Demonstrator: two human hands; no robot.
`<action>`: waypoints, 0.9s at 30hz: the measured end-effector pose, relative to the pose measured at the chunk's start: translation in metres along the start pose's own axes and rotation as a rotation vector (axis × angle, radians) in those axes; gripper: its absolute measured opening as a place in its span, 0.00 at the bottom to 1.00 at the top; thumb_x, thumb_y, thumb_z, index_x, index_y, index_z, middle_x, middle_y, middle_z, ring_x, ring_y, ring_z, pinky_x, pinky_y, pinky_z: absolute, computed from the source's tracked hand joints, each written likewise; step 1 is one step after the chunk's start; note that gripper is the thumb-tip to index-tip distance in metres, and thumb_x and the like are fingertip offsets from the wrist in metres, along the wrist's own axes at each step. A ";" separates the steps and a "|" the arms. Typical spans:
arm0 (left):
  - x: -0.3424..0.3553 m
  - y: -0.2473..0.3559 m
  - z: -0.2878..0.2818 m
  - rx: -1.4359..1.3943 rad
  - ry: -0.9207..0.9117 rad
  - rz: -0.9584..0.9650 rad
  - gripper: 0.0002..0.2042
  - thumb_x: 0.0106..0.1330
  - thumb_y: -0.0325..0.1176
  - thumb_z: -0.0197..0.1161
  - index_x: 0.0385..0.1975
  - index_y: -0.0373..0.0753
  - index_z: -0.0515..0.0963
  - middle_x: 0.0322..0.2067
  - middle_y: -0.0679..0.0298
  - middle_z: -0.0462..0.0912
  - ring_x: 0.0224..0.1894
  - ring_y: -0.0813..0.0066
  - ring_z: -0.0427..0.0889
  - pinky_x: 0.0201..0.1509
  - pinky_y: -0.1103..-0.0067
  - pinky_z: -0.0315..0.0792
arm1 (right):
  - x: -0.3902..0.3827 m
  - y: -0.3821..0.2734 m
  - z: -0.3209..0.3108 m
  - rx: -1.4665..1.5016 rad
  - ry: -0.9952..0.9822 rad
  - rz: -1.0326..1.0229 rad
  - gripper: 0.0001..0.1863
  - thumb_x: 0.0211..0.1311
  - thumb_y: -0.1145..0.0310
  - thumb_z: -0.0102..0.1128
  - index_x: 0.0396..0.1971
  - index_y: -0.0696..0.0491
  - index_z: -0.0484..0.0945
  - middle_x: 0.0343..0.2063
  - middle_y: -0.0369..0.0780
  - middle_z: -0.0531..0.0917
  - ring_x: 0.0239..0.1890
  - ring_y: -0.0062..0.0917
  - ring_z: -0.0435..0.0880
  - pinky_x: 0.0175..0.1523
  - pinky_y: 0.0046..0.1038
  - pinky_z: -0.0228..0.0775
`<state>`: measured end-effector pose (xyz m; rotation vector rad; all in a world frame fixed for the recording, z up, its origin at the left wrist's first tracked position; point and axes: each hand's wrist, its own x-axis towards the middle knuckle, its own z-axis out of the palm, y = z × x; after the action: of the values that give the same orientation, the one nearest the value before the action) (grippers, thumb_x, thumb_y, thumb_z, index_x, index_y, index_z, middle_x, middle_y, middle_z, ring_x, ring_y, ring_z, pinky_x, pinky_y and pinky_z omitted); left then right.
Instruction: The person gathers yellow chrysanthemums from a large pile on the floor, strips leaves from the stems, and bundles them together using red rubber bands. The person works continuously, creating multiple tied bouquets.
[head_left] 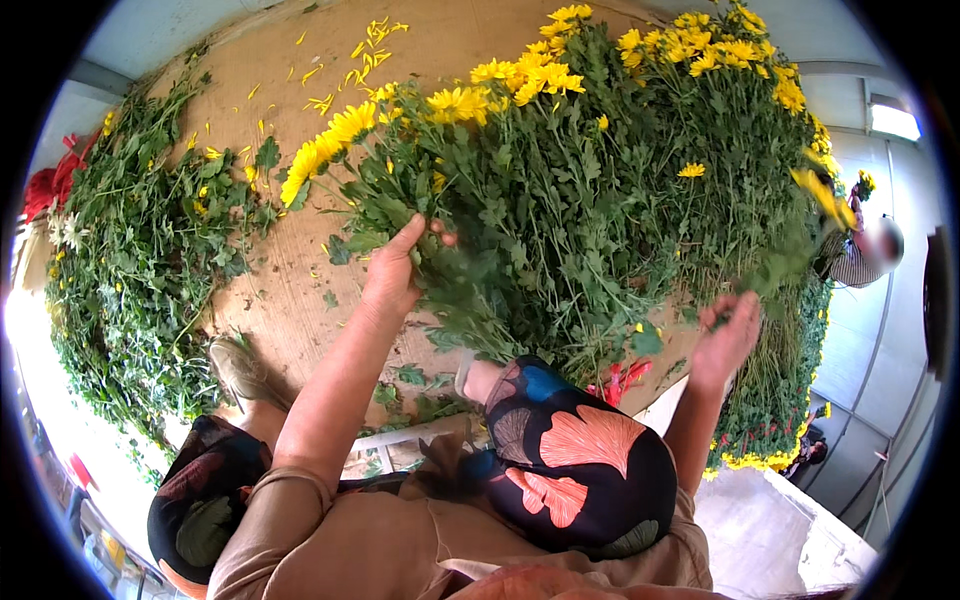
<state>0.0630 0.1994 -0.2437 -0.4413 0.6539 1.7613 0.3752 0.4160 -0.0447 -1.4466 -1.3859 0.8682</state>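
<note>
My left hand (410,262) grips leafy green stems (375,225) at the middle, below a row of yellow chrysanthemum heads (330,145). My right hand (730,335), at the right, is closed on a leafy chrysanthemum stem (770,270); its yellow head (820,195) is smeared by motion. Between and beyond my hands lies a thick heap of cut chrysanthemums (560,210), their heads mostly toward the far edge.
A brown work surface (280,70) carries loose petals and a leafy pile (130,300) at the left. My bent knees (570,450) frame my arms. Red material (620,380) lies by my right knee. Another person (850,255) is at the far right.
</note>
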 end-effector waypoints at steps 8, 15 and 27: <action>-0.020 0.004 0.010 0.087 -0.070 0.067 0.12 0.78 0.39 0.59 0.44 0.35 0.78 0.39 0.57 0.85 0.43 0.66 0.85 0.51 0.67 0.82 | 0.024 -0.117 -0.067 -0.647 0.206 -0.514 0.22 0.78 0.51 0.53 0.30 0.54 0.80 0.19 0.32 0.76 0.21 0.13 0.68 0.25 0.21 0.58; -0.032 0.012 0.022 0.031 -0.060 0.034 0.17 0.75 0.34 0.61 0.57 0.32 0.71 0.44 0.57 0.83 0.43 0.63 0.85 0.54 0.65 0.82 | -0.024 -0.021 0.076 -0.663 -0.559 -0.056 0.20 0.77 0.55 0.57 0.28 0.53 0.80 0.17 0.30 0.75 0.20 0.16 0.70 0.26 0.25 0.62; -0.030 0.017 0.027 0.076 -0.228 -0.056 0.23 0.76 0.40 0.56 0.64 0.31 0.71 0.57 0.46 0.83 0.49 0.66 0.85 0.57 0.69 0.80 | -0.134 0.086 0.132 -0.285 -1.016 -0.060 0.15 0.74 0.65 0.60 0.28 0.57 0.77 0.17 0.32 0.77 0.18 0.17 0.74 0.26 0.22 0.66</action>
<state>0.0561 0.1911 -0.2015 -0.2007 0.5389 1.6972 0.2653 0.3078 -0.1828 -1.1628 -2.3523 1.5175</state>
